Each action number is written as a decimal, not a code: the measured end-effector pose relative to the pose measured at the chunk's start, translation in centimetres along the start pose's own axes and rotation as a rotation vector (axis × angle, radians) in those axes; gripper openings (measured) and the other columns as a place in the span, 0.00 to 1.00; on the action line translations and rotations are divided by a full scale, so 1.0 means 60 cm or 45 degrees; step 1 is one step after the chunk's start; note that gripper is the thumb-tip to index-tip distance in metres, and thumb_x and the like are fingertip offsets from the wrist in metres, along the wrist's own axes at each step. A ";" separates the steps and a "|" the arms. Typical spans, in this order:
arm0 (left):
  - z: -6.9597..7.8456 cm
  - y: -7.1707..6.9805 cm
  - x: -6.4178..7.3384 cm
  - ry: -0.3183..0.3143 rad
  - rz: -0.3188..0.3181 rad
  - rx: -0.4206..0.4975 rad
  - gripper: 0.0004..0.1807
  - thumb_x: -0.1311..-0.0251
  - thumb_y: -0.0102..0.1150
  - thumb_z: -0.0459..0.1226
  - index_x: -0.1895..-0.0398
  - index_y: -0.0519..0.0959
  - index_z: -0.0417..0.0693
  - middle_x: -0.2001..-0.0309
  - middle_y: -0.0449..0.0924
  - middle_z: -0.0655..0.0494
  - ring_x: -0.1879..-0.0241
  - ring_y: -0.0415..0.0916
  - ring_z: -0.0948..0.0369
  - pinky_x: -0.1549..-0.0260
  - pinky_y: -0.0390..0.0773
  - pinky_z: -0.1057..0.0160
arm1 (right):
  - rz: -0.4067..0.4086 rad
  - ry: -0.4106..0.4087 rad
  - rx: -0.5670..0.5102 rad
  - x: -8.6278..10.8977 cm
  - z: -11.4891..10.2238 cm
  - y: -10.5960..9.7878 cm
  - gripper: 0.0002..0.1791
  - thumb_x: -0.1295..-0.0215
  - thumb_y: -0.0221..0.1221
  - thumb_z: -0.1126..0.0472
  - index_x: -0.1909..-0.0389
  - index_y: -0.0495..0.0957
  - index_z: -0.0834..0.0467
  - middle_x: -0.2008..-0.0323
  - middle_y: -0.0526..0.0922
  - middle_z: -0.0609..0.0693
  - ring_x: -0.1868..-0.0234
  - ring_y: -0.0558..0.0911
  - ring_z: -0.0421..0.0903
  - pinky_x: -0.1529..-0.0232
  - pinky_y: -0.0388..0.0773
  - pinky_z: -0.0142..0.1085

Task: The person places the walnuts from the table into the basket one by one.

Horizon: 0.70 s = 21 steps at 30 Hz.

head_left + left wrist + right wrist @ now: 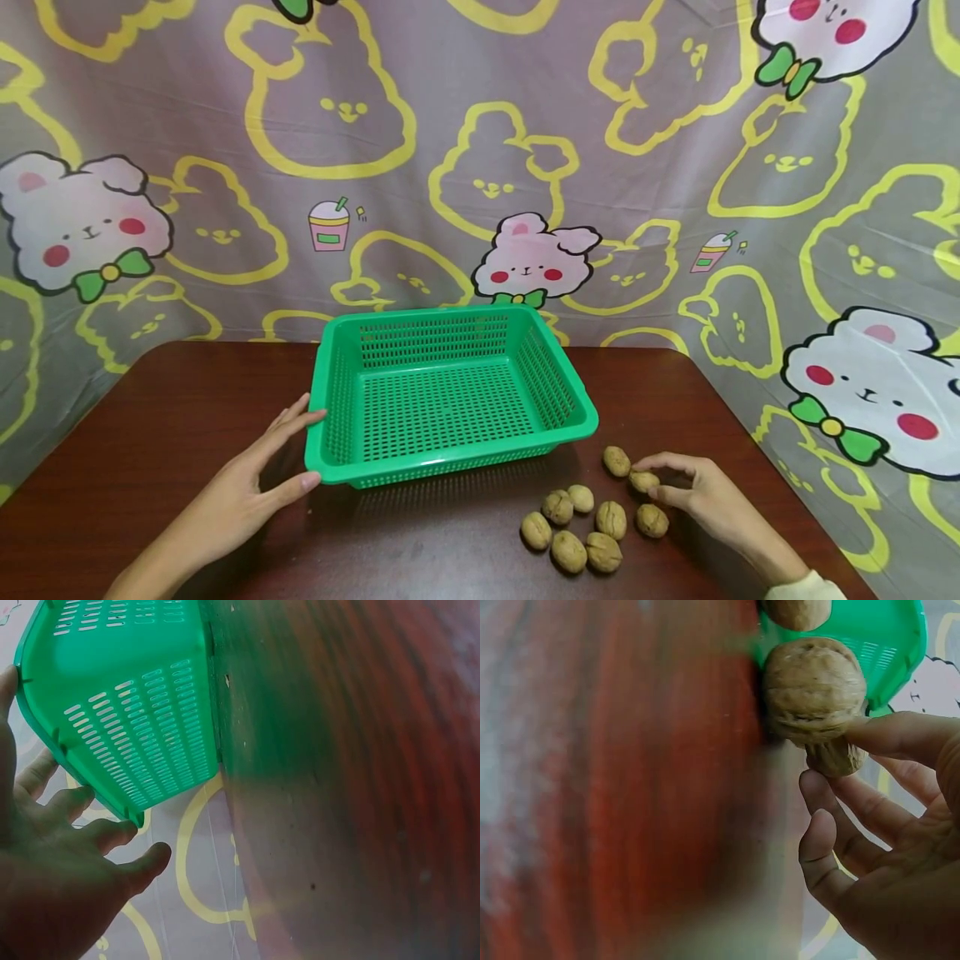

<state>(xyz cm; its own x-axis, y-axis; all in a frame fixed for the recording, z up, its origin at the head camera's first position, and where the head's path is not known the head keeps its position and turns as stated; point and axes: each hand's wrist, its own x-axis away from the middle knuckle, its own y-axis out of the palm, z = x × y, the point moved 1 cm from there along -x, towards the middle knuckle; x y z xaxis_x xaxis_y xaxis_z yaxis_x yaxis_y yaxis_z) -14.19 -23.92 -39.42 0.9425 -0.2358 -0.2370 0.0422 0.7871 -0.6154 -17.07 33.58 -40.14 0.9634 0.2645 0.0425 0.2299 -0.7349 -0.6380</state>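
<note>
Right fingers (669, 461) are pinching round, tan, woody-shelled walnut (643, 482) by its sides: likely light, stiff. Left fingers (294, 427) are resting wide.

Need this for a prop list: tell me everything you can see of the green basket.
The green basket looks like plastic: rectangular, open-topped, with rounded corners, a smooth flared rim, slotted walls and a perforated floor. It stands upright on the dark reddish-brown table, holding nothing. The left hand touches its rim on the left side; the walnuts lie apart from it, toward its front right.
</note>
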 end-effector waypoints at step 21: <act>0.007 0.000 -0.001 -0.041 -0.024 -0.026 0.38 0.30 0.67 0.48 0.21 0.61 0.76 0.14 0.45 0.59 0.17 0.41 0.34 0.42 0.57 0.15 | 0.021 -0.055 -0.101 0.000 -0.071 -0.029 0.18 0.27 0.64 0.58 0.40 0.83 0.58 0.44 0.88 0.46 0.46 0.82 0.32 0.54 0.83 0.32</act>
<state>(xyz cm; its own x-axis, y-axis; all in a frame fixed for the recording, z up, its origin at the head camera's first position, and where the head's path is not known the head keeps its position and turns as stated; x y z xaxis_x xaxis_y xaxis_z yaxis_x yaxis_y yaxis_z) -14.09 -23.66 -39.12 0.9517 -0.2318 -0.2014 0.0535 0.7710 -0.6346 -16.86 32.18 -35.75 0.9607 0.2774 -0.0017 0.2260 -0.7860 -0.5755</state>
